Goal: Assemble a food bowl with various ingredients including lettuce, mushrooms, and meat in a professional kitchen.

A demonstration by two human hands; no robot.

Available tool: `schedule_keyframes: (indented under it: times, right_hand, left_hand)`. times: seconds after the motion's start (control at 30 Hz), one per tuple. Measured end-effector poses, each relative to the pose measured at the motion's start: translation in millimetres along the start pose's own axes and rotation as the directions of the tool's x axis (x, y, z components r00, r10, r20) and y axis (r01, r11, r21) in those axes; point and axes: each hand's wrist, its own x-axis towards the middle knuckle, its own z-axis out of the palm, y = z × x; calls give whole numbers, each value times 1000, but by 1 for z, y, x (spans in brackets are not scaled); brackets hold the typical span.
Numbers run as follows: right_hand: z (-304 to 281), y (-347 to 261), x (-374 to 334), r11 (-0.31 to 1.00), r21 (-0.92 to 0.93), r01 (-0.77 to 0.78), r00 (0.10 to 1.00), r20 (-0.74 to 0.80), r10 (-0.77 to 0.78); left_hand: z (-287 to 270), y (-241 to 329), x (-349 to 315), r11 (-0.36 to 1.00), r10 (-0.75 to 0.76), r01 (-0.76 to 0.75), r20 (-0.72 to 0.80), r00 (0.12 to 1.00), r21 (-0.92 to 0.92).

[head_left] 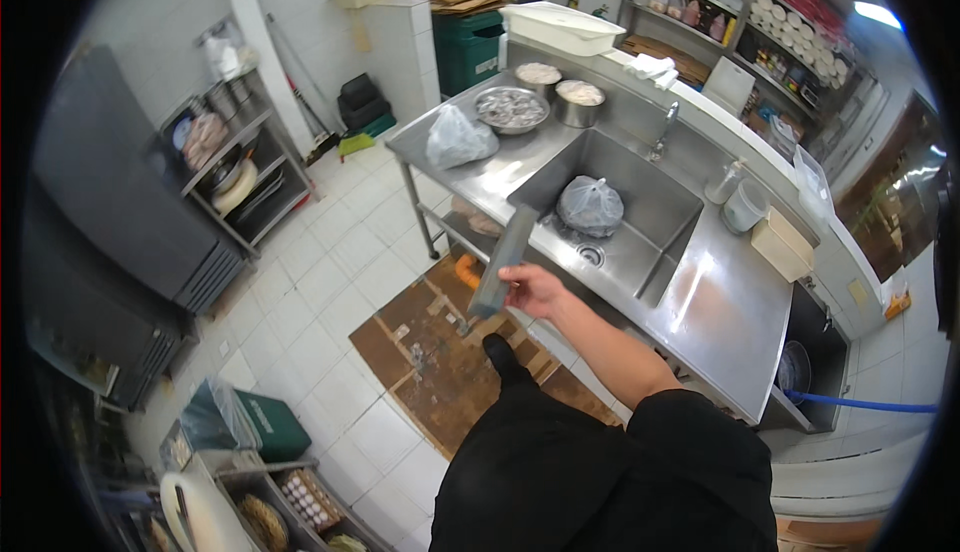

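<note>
Our right grip (535, 290) is closed around a long, flat-sided grey bar (505, 252), holding it below its middle; we cannot make out its material. Our left hand is out of view. The bar is just in front of the deep, rectangular stainless-steel sink (650, 227), tilted, with its upper end by the sink's front-left corner and its lower end over the patched, flat brown sheet (390, 330) on the floor before the sink. Whether it touches the sink's front edge, we cannot tell.

To handle it well, we should probably hold nearer the middle, since a low hold likely lets the upper end swing. A firm wrist would help, and our left hand could steady the far end. We do best to keep that end away from the knotted, translucent plastic bag (592, 210) inside the sink, as a hard corner might tear it.

Left of the sink, a whitish, bulging plastic bag (460, 139) and a wide, round metal bowl (512, 110) call for the same care. Right of the sink, the shiny stainless-steel tabletop (715, 322) looks flat enough to support the bar. Our black shoe (508, 364) is over the brown sheet, whose seams could catch a step.
</note>
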Motion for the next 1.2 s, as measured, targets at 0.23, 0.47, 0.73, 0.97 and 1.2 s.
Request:
schedule_keyframes:
  times: [0.23, 0.47, 0.73, 0.97, 1.2]
  right_hand:
    - [-186, -211, 126, 962, 68, 265, 901, -372, -222]
    - [-364, -378, 235, 860, 214, 463, 748, -615, -249]
    - [-453, -459, 308, 669, 177, 722, 359, -923, -142]
    - [-441, -518, 312, 647, 100, 756, 154, -988, -26]
    - [-453, -473, 281, 770, -32, 637, 424, -820, -385]
  left_hand:
    - [96, 187, 47, 998, 55, -53, 252, 966, -15]
    - [153, 374, 116, 998, 13, 6, 335, 942, -55]
    - [203, 547, 148, 976, 175, -109, 381, 908, -189]
    - [234, 588, 151, 956, 259, -291, 518, 815, -20]
    - [213, 769, 98, 883, 463, -429, 498, 734, -189]
